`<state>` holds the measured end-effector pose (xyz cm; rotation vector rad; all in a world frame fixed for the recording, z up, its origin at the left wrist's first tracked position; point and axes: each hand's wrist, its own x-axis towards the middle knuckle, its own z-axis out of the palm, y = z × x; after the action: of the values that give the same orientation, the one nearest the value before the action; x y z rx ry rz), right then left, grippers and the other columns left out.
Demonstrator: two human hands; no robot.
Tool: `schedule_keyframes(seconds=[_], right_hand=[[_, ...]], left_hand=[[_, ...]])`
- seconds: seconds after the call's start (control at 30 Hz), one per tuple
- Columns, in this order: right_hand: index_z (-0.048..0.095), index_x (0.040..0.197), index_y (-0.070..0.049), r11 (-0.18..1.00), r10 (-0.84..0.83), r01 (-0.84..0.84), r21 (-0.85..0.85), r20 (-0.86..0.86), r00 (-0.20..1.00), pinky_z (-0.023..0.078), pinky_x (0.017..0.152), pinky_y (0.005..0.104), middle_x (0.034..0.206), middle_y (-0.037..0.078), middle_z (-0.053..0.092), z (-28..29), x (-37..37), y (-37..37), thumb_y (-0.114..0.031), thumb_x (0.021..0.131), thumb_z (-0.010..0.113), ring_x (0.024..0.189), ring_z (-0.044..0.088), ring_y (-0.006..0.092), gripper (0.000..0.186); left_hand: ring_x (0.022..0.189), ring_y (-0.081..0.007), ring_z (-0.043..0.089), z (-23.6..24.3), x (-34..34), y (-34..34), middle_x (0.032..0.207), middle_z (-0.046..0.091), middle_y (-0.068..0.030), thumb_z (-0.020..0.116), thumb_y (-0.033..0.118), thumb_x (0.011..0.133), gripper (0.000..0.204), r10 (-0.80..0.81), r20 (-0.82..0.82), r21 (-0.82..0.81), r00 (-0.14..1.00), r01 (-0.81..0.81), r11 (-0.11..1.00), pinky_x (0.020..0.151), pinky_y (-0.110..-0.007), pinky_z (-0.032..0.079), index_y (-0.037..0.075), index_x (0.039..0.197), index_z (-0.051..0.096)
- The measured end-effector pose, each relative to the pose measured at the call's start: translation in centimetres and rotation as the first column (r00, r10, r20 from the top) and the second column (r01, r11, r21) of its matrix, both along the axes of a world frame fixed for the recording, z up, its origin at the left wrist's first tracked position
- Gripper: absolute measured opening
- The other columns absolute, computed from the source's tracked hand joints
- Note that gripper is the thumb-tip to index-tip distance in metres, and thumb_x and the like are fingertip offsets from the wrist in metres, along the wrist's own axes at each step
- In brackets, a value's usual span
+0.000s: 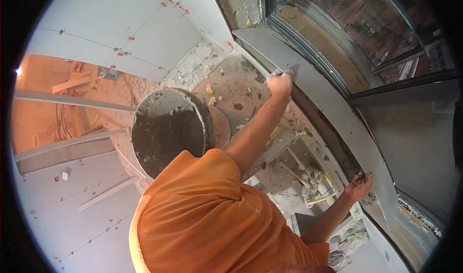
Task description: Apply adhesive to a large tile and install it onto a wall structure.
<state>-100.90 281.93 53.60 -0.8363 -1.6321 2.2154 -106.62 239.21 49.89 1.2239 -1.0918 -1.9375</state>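
My left hand (279,82) is curled over the inner edge of a long, pale grey slab (325,94) lying along the window. My right hand (359,185), its fingers dirty with dark material, is closed at the same slab's edge farther down, near its lower end. Between the two, a dark, rough strip (323,126) shows beside the slab. To the left of my arms stands a large bucket (169,133) coated inside with grey mortar, with another round container partly hidden behind it. My orange-shirted body covers much of the lower middle.
A dark-framed window (352,32) borders the slab. White tiles (120,12) with red spacers line the upper and lower left. The dusty floor (234,85) holds rubble, tools and yellow-handled items (316,186). Pale rails (72,98) cross an orange-lit area with timber at left.
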Motion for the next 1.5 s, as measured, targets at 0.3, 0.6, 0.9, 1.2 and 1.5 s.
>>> schedule_keyframes(seconds=[0.3,0.6,0.9,1.2,1.5], right_hand=[[0.06,0.093,-0.005,1.0,-0.016,0.017,-0.015,0.029,0.999,0.043,0.051,0.024,0.077,0.007,0.062,2.6,-0.1,-0.7,-0.029,0.098,0.058,0.062,0.058,0.0137,0.024],[0.058,0.094,-0.006,1.0,0.001,-0.002,0.018,0.01,1.0,0.045,0.052,0.0246,0.079,0.008,0.063,1.4,-1.0,-0.4,-0.03,0.099,0.056,0.065,0.059,0.0154,0.025],[0.058,0.096,-0.005,0.996,0.04,-0.038,-0.077,0.03,0.999,0.045,0.052,0.024,0.078,0.008,0.062,-3.4,-0.7,-0.4,-0.028,0.098,0.059,0.066,0.06,0.0157,0.023],[0.059,0.096,-0.005,0.986,0.062,-0.061,-0.156,0.005,0.998,0.048,0.055,0.0247,0.083,0.007,0.063,-7.9,-0.4,-0.7,-0.026,0.095,0.064,0.07,0.062,0.0166,0.022],[0.062,0.102,-0.004,0.972,0.035,-0.006,-0.235,0.12,0.992,0.051,0.058,0.026,0.085,0.007,0.064,-8.3,-0.2,-0.6,-0.023,0.097,0.062,0.073,0.063,0.0181,0.02]], left_hand=[[0.071,-0.0158,0.061,2.0,0.1,0.1,0.082,0.069,-0.0067,0.069,0.0,0.08,0.014,-0.008,-0.043,-0.022,0.999,0.007,1.0,0.067,-0.032,0.051,-0.009,0.09,0.071],[0.068,-0.0138,0.058,3.8,-0.6,-0.4,0.075,0.068,-0.0041,0.072,0.006,0.079,0.015,-0.081,0.058,-0.133,0.995,0.088,0.987,0.065,-0.03,0.049,-0.007,0.086,0.073],[0.073,-0.0139,0.061,0.1,-2.3,-1.7,0.082,0.07,-0.0033,0.069,0.005,0.082,0.015,-0.096,-0.025,-0.033,0.995,0.095,0.995,0.068,-0.03,0.05,-0.004,0.092,0.075],[0.076,-0.0135,0.062,-3.0,-1.8,-1.4,0.088,0.072,-0.0044,0.067,0.002,0.081,0.02,-0.127,-0.154,-0.033,0.98,0.123,0.992,0.071,-0.03,0.05,-0.005,0.098,0.075],[0.081,-0.0188,0.067,-4.8,-1.3,-2.0,0.093,0.074,-0.0102,0.069,0.009,0.082,0.024,-0.21,-0.058,-0.122,0.976,0.202,0.972,0.078,-0.033,0.052,-0.002,0.103,0.075]])
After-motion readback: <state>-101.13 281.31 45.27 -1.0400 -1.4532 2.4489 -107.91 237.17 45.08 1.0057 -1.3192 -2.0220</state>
